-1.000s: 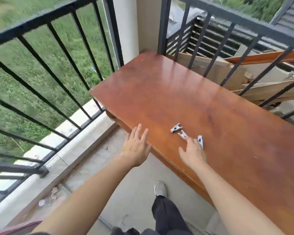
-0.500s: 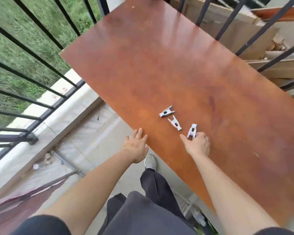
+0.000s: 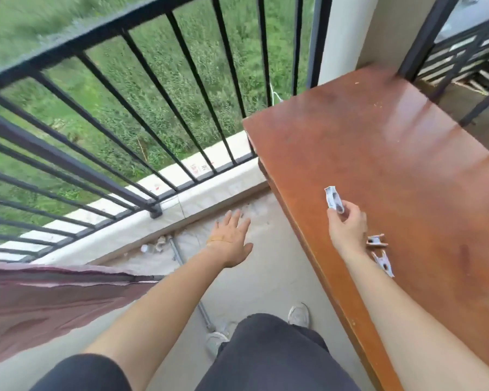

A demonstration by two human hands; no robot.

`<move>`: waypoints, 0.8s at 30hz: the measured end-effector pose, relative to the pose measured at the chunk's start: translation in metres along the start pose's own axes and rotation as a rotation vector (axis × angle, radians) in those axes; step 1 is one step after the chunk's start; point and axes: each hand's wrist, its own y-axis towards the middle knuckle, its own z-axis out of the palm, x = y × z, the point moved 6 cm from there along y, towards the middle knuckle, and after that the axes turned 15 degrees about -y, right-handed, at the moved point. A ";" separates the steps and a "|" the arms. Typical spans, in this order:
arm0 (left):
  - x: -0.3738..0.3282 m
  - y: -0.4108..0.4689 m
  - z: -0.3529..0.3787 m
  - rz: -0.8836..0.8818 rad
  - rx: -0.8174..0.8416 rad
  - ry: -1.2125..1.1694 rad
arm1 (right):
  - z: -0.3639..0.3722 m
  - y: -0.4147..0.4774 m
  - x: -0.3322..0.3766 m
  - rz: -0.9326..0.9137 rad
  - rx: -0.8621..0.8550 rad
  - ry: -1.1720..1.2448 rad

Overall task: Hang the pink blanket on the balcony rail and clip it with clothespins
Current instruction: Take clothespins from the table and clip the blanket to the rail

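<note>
The pink blanket (image 3: 40, 300) is seen at the lower left, apparently already draped over the balcony rail (image 3: 96, 40), so hanging is judged done and only clipping is left. One white clothespin (image 3: 333, 199) is pinched by the right hand (image 3: 347, 230) above the wooden surface (image 3: 407, 165), where two other clothespins (image 3: 376, 240) lie. The left hand (image 3: 232, 238) is held wide and holds nothing. Red marks on the ledge (image 3: 199, 167) cannot be read

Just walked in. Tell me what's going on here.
A person stands beside a wooden table. The right hand pinches one white clothespin, held above the table; two more clothespins lie by that wrist. The left hand is open over the floor, holding nothing. The pink blanket hangs at lower left, no clip visible on it.
</note>
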 end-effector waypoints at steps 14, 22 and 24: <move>0.315 -0.143 -0.028 -0.333 -0.005 0.443 | 0.235 -0.165 0.180 -0.403 0.410 -0.145; 0.385 -0.102 0.021 -0.343 0.123 0.756 | 0.358 -0.227 0.155 -0.462 0.581 -0.227; 0.394 -0.089 0.032 -0.385 0.148 0.729 | 0.385 -0.239 0.142 -0.474 0.640 -0.248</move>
